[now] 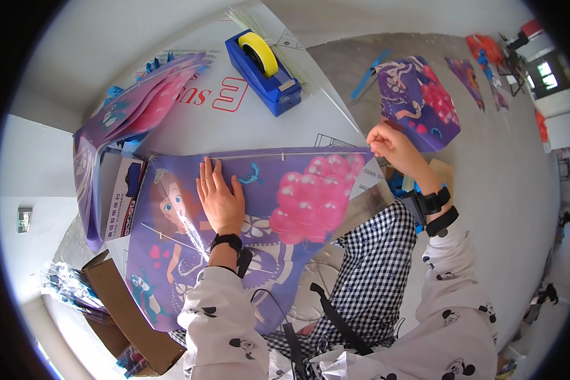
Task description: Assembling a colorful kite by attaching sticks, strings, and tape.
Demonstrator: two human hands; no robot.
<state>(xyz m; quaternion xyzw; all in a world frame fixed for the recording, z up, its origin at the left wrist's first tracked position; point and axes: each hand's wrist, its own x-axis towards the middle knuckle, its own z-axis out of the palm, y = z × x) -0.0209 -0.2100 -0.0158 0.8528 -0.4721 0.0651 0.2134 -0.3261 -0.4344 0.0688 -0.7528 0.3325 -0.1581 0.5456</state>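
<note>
A purple kite (259, 218), printed with a princess figure and pink balloons, lies spread on the table before me. Along its far edge runs a thin pale rod (283, 154), and a second thin rod (171, 239) crosses its lower left. My left hand (223, 197) rests flat on the printed sheet, fingers stretched toward the far edge. At the kite's right corner, my right hand (389, 147) has its fingertips pinched by the rod's end. Exactly what lies between those fingertips is partly hidden.
A blue tape dispenser (259, 73) with yellow tape stands at the back, beside a bundle of thin rods (297, 63). Folded purple kites (139, 104) are piled at left near a tape box (123, 196). Lower left is a cardboard box (133, 310); another printed kite (418, 95) lies right.
</note>
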